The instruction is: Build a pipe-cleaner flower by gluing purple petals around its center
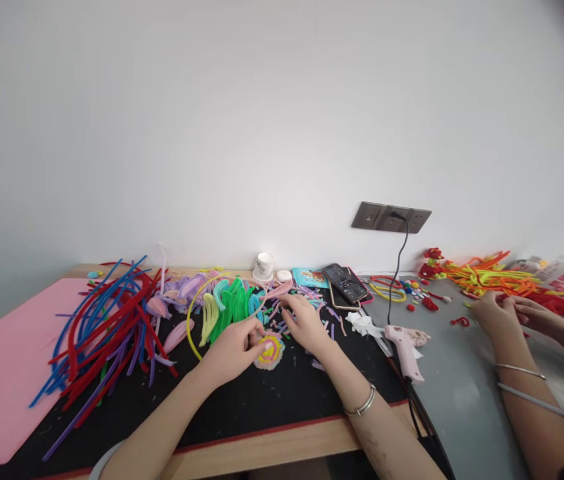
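"Judging by its pose, why is the left hand (235, 348) set at the coiled disc (273, 360)?"

"The disc is laid on the black mat (292, 400) of the desk (267, 448) and is probably steadied by the thumb (261, 349), which is placed against its left side. The left grip is nearly closed; whether the rim is pinched cannot be told."

"And the right hand (307, 323)?"

"It is held behind and right of the disc, perhaps because short strips (276, 320) are heaped there. The right grip is half curled; whether anything is caught cannot be told."

"Why is the glue gun (406, 353) put right of the disc?"

"Its place is perhaps limited by the cord (396, 273), though any join is hidden."

"What else is lost?"

"The forearms (162, 420) are cropped below; what is held by the co-worker's hands (497, 317), far right of the disc, cannot be made out."
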`<state>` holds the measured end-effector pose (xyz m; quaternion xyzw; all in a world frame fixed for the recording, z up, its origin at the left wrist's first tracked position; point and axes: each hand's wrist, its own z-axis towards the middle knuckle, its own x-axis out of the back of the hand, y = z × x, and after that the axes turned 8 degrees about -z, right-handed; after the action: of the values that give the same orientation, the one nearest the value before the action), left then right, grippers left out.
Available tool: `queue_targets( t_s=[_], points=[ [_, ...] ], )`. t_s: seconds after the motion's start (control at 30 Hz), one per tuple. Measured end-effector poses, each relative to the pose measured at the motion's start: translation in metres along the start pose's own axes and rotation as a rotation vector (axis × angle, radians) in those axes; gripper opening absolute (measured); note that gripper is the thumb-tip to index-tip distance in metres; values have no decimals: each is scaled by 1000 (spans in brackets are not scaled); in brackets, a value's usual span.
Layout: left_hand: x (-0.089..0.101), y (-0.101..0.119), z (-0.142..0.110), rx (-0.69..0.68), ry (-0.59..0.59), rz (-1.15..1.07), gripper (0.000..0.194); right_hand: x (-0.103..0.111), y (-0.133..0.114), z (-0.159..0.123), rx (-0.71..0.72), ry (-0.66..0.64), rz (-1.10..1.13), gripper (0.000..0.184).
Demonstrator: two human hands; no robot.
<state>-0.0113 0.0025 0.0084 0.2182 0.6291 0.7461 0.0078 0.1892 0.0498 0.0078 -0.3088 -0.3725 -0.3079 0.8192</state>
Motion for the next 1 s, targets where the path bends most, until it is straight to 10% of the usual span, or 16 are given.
queue_targets(
  t_s=[0.5, 1.0],
  points=[
    [-4, -14, 3, -72, 4, 70, 12, -7, 5, -4, -83, -57, 108, 20],
    [4, -16, 12, -41, 366, -291, 18, -10, 3, -4, -383, -21, 603, 27]
  ],
)
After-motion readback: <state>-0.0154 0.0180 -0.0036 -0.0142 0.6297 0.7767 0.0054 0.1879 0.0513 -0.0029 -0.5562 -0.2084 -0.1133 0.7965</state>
